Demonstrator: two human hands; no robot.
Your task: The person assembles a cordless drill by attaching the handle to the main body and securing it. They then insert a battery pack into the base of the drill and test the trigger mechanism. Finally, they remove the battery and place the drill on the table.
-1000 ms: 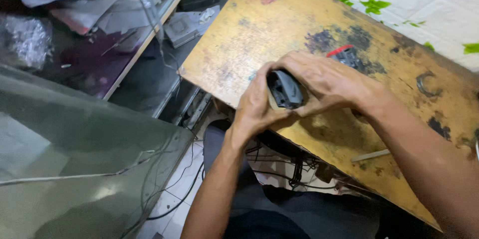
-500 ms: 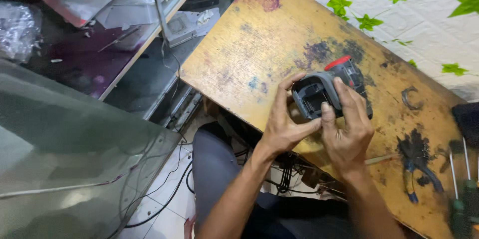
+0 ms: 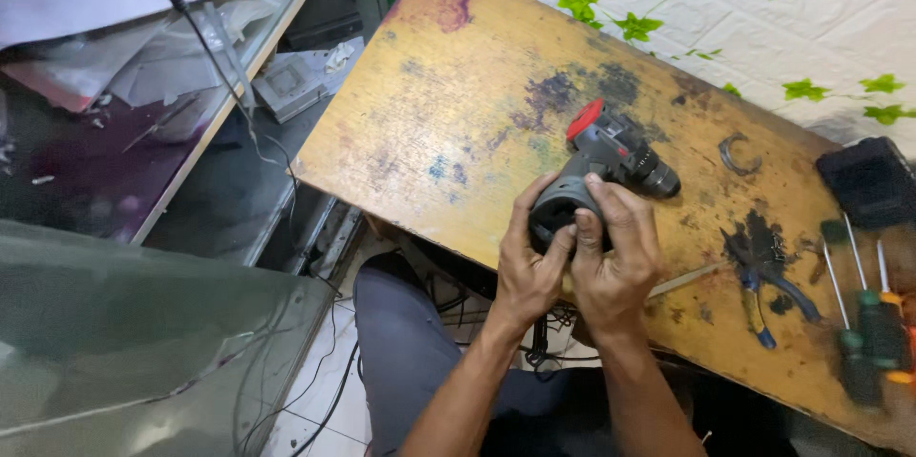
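Both my hands hold a grey and black power drill body [image 3: 611, 163] with a red part at its top, at the near edge of a stained wooden table [image 3: 448, 123]. My left hand [image 3: 530, 264] grips the round grey base end from the left, thumb pressed against it. My right hand [image 3: 615, 257] wraps the same end from the right, with its fingers over the grey housing. The drill's black chuck end points away to the right and rests on the tabletop.
Blue-handled pliers [image 3: 763, 297] lie right of my hands. Several screwdrivers [image 3: 863, 319] sit at the table's right end, beside a black case [image 3: 873, 180]. A curved metal clip [image 3: 738, 154] lies behind. A glass counter with papers [image 3: 114, 66] stands left; cables hang below.
The view has shifted so the table's right end with tools shows. My hands have turned the drill, and its red part and chuck now stick out beyond my fingers.
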